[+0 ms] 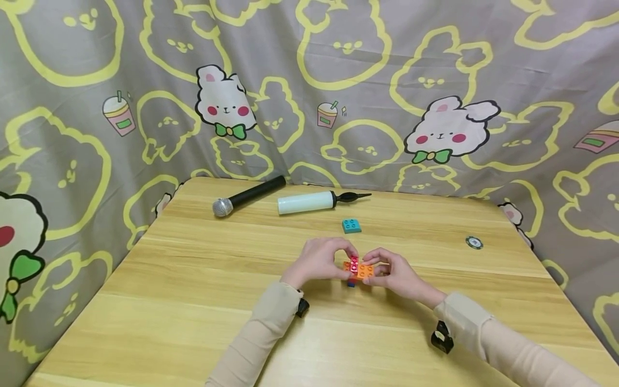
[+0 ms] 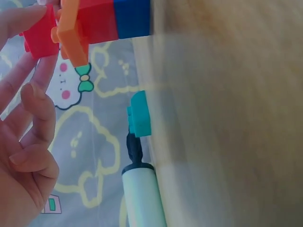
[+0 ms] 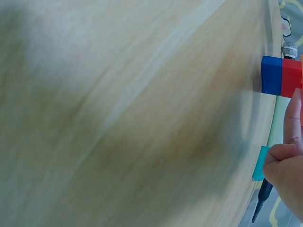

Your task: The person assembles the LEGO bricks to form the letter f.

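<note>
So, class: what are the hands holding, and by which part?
The left hand pinches the upper red brick by its near and far ends; the right hand pinches the orange brick by its right end.

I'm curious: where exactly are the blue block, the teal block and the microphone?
Blue block (image 3: 271, 75): right wrist view, on its flat side.
Teal block (image 1: 351, 224): head view, on its studded top.
Microphone (image 1: 250, 195): head view, on its black handle.

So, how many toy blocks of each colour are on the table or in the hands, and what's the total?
Red blocks: 2
Orange block: 1
Blue block: 1
Teal block: 1
Total: 5
</note>
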The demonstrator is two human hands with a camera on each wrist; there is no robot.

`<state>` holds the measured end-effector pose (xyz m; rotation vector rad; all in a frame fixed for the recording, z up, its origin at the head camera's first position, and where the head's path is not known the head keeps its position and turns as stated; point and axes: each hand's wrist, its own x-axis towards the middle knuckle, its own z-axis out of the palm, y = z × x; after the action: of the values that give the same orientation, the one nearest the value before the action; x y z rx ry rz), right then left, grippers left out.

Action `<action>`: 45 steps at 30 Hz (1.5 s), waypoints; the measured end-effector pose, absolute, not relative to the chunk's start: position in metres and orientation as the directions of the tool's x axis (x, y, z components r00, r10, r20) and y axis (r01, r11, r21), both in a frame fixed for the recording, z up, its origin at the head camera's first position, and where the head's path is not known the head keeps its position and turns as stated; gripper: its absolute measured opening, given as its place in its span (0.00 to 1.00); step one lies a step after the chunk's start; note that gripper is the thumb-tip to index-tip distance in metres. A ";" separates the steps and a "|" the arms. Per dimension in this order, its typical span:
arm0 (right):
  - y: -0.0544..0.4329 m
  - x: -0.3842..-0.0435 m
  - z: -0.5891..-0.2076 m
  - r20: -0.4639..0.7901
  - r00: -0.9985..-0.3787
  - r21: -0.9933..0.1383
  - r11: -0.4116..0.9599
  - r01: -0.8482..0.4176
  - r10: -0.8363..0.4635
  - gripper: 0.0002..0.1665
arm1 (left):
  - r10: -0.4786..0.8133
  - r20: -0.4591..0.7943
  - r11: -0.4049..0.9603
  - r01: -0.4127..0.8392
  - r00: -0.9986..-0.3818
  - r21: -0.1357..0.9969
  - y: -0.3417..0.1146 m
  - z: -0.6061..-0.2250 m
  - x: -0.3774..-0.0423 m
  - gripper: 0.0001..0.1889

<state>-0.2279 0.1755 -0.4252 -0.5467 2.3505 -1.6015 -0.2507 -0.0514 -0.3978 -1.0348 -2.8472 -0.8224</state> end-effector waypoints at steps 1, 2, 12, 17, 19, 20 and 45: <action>0.176 -0.228 -0.426 0.006 -0.901 -0.929 0.330 -0.165 -0.434 0.27 | 0.597 0.173 0.646 0.597 -0.783 0.476 -0.051 -0.399 -0.251 0.18; 0.176 -0.228 -0.426 0.005 -0.901 -0.929 0.333 -0.165 -0.433 0.27 | 0.598 0.171 0.646 0.597 -0.783 0.476 -0.051 -0.400 -0.251 0.18; 0.177 -0.227 -0.426 -0.004 -0.900 -0.932 0.328 -0.154 -0.435 0.27 | 0.577 0.178 0.663 0.585 -0.797 0.467 -0.048 -0.404 -0.249 0.17; 0.177 -0.227 -0.426 -0.010 -0.898 -0.931 0.331 -0.152 -0.439 0.27 | 0.564 0.150 0.681 0.560 -0.812 0.472 -0.047 -0.404 -0.250 0.16; 0.177 -0.227 -0.426 -0.010 -0.898 -0.931 0.331 -0.152 -0.440 0.27 | 0.563 0.139 0.684 0.554 -0.815 0.475 -0.047 -0.404 -0.250 0.16; 0.178 -0.227 -0.426 -0.010 -0.899 -0.931 0.333 -0.152 -0.439 0.27 | 0.562 0.135 0.685 0.551 -0.816 0.476 -0.046 -0.404 -0.250 0.16; 0.177 -0.234 -0.424 -0.005 -0.887 -0.915 0.360 -0.183 -0.462 0.27 | 0.550 0.114 0.734 0.544 -0.828 0.407 -0.045 -0.400 -0.247 0.17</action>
<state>-0.2336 0.1772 -0.4242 -0.5749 2.3631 -1.5376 -0.2472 -0.0446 -0.4003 -0.9262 -2.9379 -0.6827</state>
